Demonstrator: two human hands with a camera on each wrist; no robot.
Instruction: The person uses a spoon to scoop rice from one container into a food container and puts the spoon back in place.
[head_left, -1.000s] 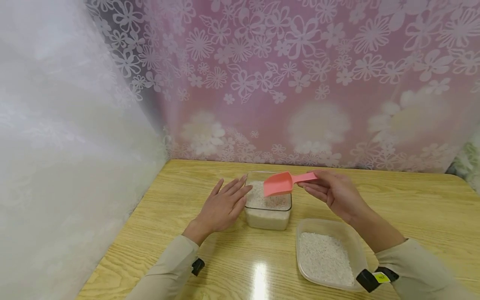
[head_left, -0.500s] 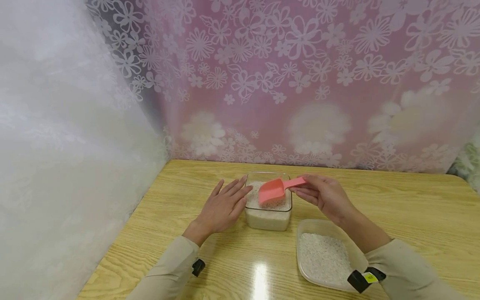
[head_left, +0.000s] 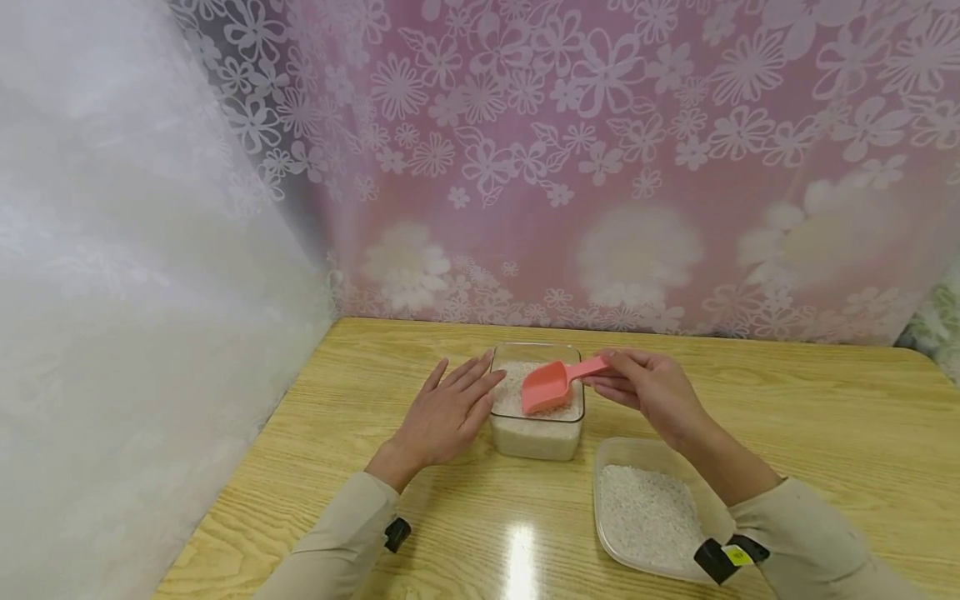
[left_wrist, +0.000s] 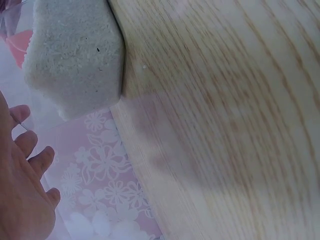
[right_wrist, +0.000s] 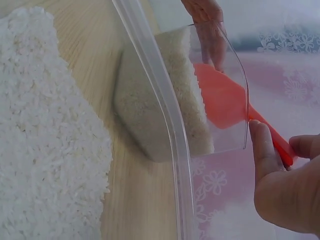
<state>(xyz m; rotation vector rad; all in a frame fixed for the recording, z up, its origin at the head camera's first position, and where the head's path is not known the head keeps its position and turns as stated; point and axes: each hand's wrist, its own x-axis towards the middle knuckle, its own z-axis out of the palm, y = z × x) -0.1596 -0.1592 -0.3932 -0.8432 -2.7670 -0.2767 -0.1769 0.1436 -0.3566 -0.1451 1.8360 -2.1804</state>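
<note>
A pink scoop (head_left: 546, 387) is pinched at its handle by my right hand (head_left: 660, 398). Its blade dips inside a clear square container (head_left: 536, 448) filled with white rice. In the right wrist view the blade's lower edge (right_wrist: 220, 100) meets the top of the rice, below the container's rim. My left hand (head_left: 444, 417) lies with fingers extended and spread, fingertips at the container's left rim. The left wrist view shows the left fingers (left_wrist: 41, 161) beside the clear wall, with the rice (left_wrist: 80, 55) packed behind it.
A translucent plastic tub (head_left: 600, 517) with rice in it stands nearer me on the right, under my right forearm. Both containers are on a wood-grain table (head_left: 450, 533). A pink floral curtain (head_left: 525, 208) hangs behind, and a pale sheet (head_left: 150, 292) on the left.
My right hand has moved left and slightly down, lowering the scoop from above the clear container onto its rice. The left hand has stayed in place.
</note>
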